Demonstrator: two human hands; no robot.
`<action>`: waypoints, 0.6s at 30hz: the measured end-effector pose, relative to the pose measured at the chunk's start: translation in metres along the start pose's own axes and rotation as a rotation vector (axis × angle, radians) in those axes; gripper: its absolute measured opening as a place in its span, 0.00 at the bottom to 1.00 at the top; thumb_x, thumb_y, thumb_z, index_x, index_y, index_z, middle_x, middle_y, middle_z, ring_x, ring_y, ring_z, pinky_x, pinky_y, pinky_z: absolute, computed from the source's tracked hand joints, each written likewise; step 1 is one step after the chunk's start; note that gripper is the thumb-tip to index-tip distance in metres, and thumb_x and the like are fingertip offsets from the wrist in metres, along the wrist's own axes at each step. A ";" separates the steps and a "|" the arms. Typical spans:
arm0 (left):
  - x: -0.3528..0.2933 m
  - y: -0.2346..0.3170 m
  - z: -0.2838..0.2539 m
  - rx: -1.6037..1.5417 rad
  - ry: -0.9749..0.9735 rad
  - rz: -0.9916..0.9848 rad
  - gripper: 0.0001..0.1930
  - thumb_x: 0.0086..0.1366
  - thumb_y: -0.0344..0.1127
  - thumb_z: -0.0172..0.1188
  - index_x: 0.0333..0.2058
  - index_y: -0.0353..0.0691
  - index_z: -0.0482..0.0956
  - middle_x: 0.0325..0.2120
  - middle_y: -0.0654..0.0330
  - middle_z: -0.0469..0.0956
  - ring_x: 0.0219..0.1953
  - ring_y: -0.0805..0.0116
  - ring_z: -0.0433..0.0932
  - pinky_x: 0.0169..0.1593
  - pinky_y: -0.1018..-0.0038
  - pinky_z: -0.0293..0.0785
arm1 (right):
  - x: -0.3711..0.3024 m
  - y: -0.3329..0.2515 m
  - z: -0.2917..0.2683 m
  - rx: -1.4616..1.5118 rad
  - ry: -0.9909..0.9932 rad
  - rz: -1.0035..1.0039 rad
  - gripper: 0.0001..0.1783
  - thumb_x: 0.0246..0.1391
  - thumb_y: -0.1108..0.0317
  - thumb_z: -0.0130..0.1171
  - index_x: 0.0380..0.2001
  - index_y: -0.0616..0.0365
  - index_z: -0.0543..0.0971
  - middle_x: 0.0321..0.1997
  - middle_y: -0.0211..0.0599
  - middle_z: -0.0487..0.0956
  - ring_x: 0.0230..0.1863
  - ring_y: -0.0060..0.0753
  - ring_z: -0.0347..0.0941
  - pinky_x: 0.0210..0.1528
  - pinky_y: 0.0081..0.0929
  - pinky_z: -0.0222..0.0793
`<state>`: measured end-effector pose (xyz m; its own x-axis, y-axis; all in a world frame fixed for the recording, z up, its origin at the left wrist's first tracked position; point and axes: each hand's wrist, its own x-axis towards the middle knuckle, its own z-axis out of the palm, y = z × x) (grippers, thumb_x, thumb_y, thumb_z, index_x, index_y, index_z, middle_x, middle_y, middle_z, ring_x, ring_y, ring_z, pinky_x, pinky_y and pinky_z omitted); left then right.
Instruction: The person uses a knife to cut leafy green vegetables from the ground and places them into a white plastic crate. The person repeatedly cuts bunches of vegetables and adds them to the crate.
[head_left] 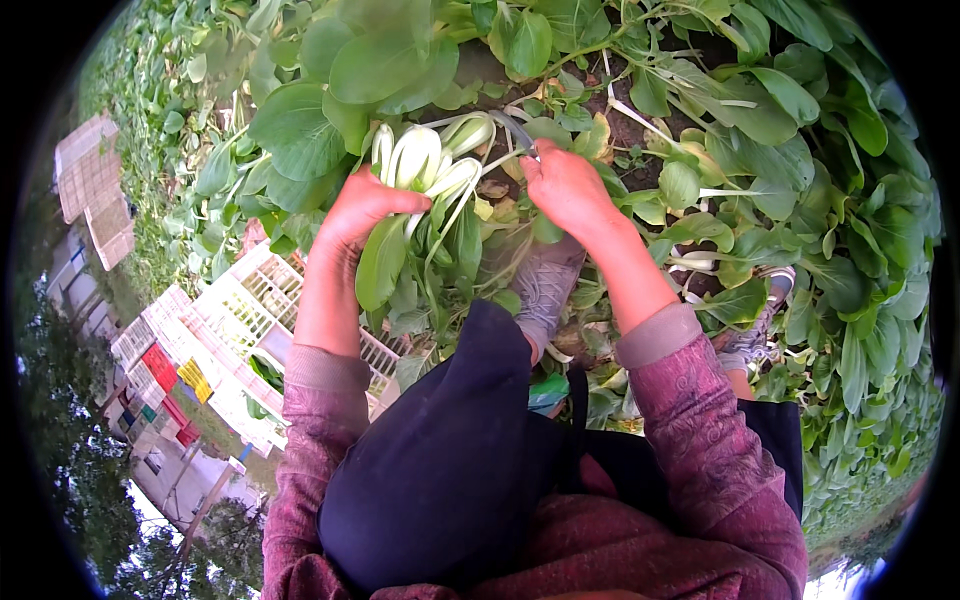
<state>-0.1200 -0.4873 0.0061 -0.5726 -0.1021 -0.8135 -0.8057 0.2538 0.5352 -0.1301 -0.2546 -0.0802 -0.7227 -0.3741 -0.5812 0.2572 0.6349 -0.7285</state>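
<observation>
My left hand (358, 208) is closed around several heads of bok choy (416, 158), their pale stem ends turned up and the green leaves hanging below. The thumb lies across the stems. Just to the right, my right hand (570, 188) grips a knife with a curved grey blade (512, 130); its handle is hidden in the fist. The blade reaches up and left, close beside the pale stems. Whether it touches them I cannot tell. Large green leaves (305, 130) of growing plants crowd in above my left hand.
White slatted crates (262, 290) stand at the left, with red and yellow crates (195, 380) beyond. My grey shoes (548, 290) are among the plants. Rows of leafy greens (850, 240) fill the right side. Cut leaves and yellowed ones lie on the brown soil (625, 130).
</observation>
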 end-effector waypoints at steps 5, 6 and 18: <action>-0.002 0.001 -0.004 -0.017 -0.034 -0.029 0.31 0.39 0.26 0.69 0.48 0.33 0.73 0.42 0.58 0.79 0.43 0.67 0.77 0.54 0.74 0.67 | 0.008 -0.009 -0.009 -0.163 -0.060 -0.134 0.20 0.57 0.61 0.45 0.42 0.70 0.70 0.35 0.62 0.76 0.42 0.61 0.73 0.46 0.49 0.66; -0.001 -0.002 -0.005 -0.020 -0.029 -0.029 0.31 0.39 0.26 0.69 0.48 0.33 0.73 0.41 0.58 0.79 0.43 0.68 0.76 0.54 0.74 0.67 | 0.012 -0.008 -0.007 -0.184 -0.073 -0.140 0.20 0.57 0.61 0.45 0.42 0.70 0.70 0.36 0.62 0.77 0.42 0.61 0.73 0.46 0.49 0.67; 0.001 -0.014 -0.012 0.011 -0.020 -0.023 0.35 0.38 0.26 0.70 0.50 0.32 0.70 0.42 0.56 0.78 0.44 0.66 0.75 0.54 0.72 0.67 | 0.040 -0.025 -0.003 -0.365 -0.250 0.015 0.20 0.48 0.68 0.47 0.44 0.66 0.74 0.41 0.53 0.79 0.42 0.51 0.77 0.44 0.40 0.72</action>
<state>-0.1109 -0.5022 0.0000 -0.5505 -0.0893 -0.8301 -0.8169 0.2625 0.5135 -0.1674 -0.2834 -0.0840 -0.5313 -0.4868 -0.6934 -0.0098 0.8219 -0.5695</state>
